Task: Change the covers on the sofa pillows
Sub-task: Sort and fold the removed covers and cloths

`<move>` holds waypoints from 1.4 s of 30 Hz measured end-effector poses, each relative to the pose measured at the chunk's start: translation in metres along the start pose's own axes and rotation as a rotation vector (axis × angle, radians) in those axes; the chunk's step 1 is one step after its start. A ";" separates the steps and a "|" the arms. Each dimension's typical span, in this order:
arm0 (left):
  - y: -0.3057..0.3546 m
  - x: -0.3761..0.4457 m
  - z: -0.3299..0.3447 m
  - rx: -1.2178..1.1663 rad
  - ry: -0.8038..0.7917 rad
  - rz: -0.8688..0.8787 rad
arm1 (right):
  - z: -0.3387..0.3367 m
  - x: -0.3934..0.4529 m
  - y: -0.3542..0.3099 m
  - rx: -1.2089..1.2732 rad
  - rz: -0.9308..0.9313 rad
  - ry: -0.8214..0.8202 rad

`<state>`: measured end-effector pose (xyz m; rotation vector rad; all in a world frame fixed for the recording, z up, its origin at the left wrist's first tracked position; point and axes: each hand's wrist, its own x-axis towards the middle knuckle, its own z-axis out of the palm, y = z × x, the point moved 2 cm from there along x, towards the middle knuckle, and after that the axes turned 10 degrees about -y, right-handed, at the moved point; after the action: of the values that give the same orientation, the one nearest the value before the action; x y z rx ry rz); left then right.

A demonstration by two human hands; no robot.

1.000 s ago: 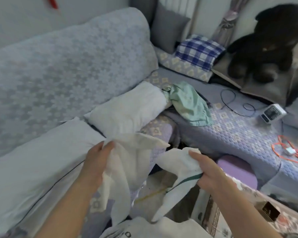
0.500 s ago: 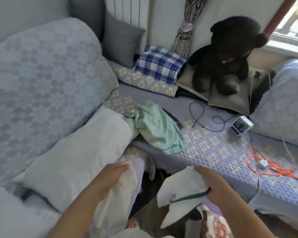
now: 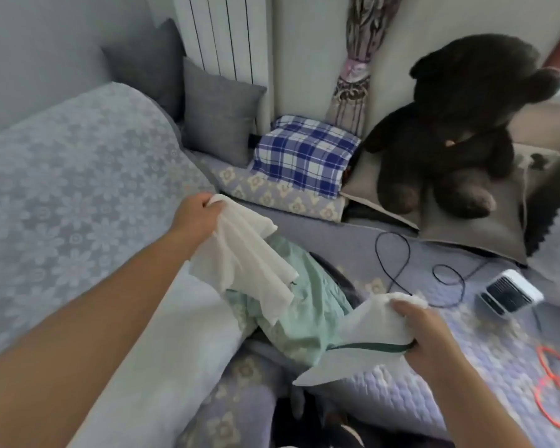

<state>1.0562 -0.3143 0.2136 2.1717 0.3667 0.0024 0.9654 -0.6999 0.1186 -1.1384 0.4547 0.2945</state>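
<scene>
My left hand grips one end of a white pillow cover, held up over the sofa so the cloth hangs down in folds. My right hand grips the other end of the cover, where a dark green trim line runs. A bare white pillow lies on the seat under my left forearm. A pale green cover lies crumpled on the seat between my hands, partly hidden by the white cloth.
The sofa back stands at left. Grey cushions, a blue plaid pillow and a dark teddy bear sit at the far end. A black cable, a small white fan and an orange cord lie on the seat at right.
Both hands have risen and moved forward over the sofa seat with the white cover; the left hand lifted its end highest. The view tilted up toward the far end.
</scene>
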 end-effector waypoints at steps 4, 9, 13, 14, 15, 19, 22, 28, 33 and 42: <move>0.008 0.097 -0.011 0.086 0.148 -0.111 | 0.005 0.105 -0.034 0.077 -0.078 -0.246; -0.010 0.160 0.028 0.508 -0.079 -0.391 | 0.052 0.151 -0.071 -0.141 0.282 -0.090; -0.005 0.079 0.149 0.078 -0.593 -0.262 | 0.074 0.199 -0.061 -0.205 0.441 -0.142; 0.002 0.052 0.174 -0.047 -0.671 -0.260 | 0.081 0.205 -0.057 -0.213 0.477 -0.141; 0.010 0.030 0.194 -0.128 -0.696 -0.254 | 0.088 0.210 -0.053 -0.216 0.506 -0.169; 0.020 -0.009 0.224 -0.187 -0.391 -0.255 | 0.123 0.210 -0.036 -0.110 0.638 -0.246; 0.017 -0.016 0.205 -0.060 -0.064 -0.244 | 0.159 0.194 -0.028 -0.100 0.702 -0.402; -0.001 -0.042 0.127 -0.152 0.209 -0.325 | 0.221 0.149 -0.015 -0.235 0.613 -0.868; -0.030 -0.088 0.055 -0.858 0.309 -0.480 | 0.265 0.110 0.013 -0.767 0.289 -1.049; -0.111 -0.180 -0.053 -0.913 -0.024 -0.370 | 0.353 0.002 0.046 -0.859 0.196 -1.242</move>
<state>0.8477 -0.2587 0.1806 1.1864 0.6065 -0.0527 1.0158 -0.3579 0.2024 -1.4683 -0.7469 1.3479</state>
